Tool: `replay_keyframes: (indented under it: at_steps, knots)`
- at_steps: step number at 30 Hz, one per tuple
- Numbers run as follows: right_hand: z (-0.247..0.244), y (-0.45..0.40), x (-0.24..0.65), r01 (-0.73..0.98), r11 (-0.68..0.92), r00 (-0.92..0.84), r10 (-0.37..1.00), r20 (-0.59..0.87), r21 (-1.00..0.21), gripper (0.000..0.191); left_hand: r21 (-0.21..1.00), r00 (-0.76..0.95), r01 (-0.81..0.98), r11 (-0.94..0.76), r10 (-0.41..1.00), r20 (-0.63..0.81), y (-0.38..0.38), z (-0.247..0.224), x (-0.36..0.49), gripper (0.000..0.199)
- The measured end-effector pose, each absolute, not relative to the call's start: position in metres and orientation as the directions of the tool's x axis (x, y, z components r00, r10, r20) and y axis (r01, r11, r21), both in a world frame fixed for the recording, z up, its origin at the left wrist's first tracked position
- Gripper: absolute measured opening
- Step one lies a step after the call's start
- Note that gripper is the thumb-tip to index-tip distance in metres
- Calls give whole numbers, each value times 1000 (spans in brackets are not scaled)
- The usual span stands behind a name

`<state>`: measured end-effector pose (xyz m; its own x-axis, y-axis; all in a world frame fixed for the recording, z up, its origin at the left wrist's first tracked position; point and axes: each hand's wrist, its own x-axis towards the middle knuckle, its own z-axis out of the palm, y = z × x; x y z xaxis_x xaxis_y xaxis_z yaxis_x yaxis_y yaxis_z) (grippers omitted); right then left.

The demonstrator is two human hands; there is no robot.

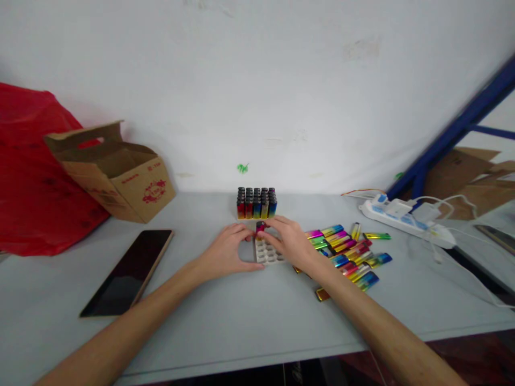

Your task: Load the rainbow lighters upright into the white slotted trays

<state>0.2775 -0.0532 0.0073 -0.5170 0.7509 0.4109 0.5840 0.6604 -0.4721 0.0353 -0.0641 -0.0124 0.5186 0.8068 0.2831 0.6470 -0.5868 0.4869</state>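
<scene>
A lighter [260, 227] with a black top and pinkish-red body stands upright at the far left corner of a white tray [266, 253] with rows of holes. My right hand [288, 238] pinches this lighter between thumb and fingers, covering the tray's right part. On the tray's left side, my left hand [229, 249] has its thumb at the near corner and its fingers by the far corner, bracketing the tray. Behind both hands, a block of upright lighters [256, 203] stands in rows. Loose shiny multicoloured lighters [348, 252] lie in a pile beside my right forearm.
A dark-screened tablet or phone [129, 272] lies at left. Behind it are an open cardboard box [116, 174] and a red plastic bag [36, 171]. A white power strip [406, 221] with cables lies at right, near a blue metal frame [420, 174]. The wall closes the back.
</scene>
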Motion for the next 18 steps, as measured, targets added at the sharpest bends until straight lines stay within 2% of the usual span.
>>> replay_keyframes:
  at_steps: [2,4,7,10,12,14,18]
  knots:
    - [13,-51,291,611,706,-602,708,369,-359,23,479,524,636,-605,794,306,-64,-12,33,56]
    - [20,-48,315,597,739,-667,673,320,-312,30,473,525,628,-618,785,329,-64,-9,32,52]
    - [32,-42,362,685,658,-602,753,265,-314,27,456,536,624,-634,772,341,-64,-5,29,49]
    - [43,-36,401,764,510,-552,834,9,-395,27,435,549,632,-641,767,332,-63,-3,28,48]
    - [47,-33,414,789,436,-525,844,-106,-433,25,426,554,636,-644,765,329,-64,-2,28,47]
    - [48,-32,417,807,386,-489,861,-140,-447,22,418,559,636,-648,761,330,-64,-2,28,48]
    - [42,-33,407,807,374,-463,881,-96,-458,15,407,561,645,-647,762,323,-65,-2,28,48]
